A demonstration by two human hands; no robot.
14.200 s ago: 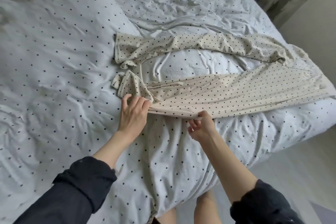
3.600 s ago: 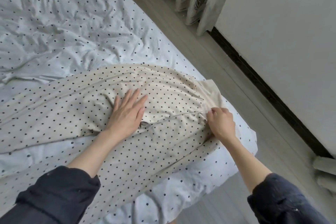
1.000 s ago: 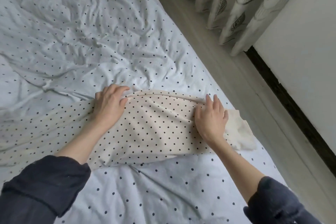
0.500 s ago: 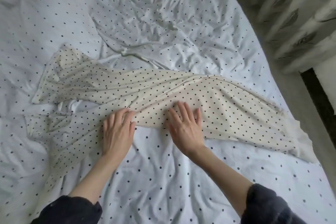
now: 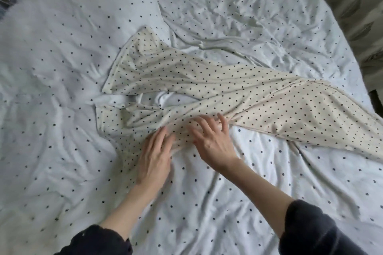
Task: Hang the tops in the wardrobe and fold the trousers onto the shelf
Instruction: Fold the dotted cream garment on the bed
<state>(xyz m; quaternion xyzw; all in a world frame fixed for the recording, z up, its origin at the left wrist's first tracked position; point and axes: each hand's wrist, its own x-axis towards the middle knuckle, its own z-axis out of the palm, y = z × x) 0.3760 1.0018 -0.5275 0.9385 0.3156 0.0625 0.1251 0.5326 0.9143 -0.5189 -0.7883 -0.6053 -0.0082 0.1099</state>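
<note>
Bare duvet (image 5: 207, 203) near the hands, rumpled trousers (image 5: 207, 89) sprawled across the middle

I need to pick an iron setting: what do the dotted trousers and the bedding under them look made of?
Trousers: looks like thin, matte cream jersey, draping in soft ripples. Bedding: likely matte white cotton, with sharper creases. Neither is certain.

One pair of dotted trousers (image 5: 217, 89), two hands, one bedsheet (image 5: 62, 47).
</note>
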